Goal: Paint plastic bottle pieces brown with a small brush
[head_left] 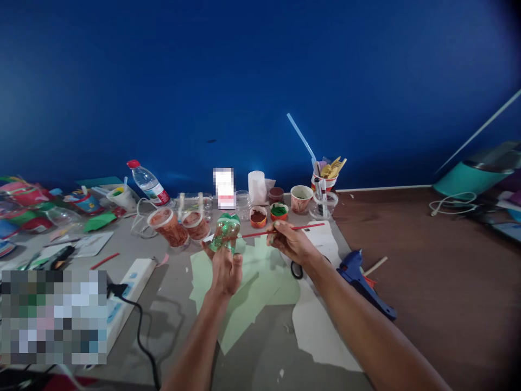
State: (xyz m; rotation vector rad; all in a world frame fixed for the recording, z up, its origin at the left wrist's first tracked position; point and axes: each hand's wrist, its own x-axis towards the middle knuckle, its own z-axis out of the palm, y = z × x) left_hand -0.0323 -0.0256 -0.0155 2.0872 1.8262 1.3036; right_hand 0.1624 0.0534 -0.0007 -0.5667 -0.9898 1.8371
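My left hand (227, 272) is wrapped round a clear plastic bottle piece (226, 229) with green paint on its top and sides. Between the fingers of my right hand (291, 241) is a thin red paintbrush (256, 234), held nearly level. Its tip points left and meets the side of the bottle piece; whether it touches is hard to see. Just beyond the hands stand a small cup of green paint (279, 210) and a small cup of brown paint (258, 216). Pale green paper (264, 282) lies beneath both hands.
Brown-stained cups (166, 225) and a red-capped water bottle (147, 183) stand left of the hands. A power strip (132, 288) with a black cord lies nearer. A blue glue gun (366, 285) and black scissors (297, 270) lie by my right forearm. A blue wall (244, 81) rises behind.
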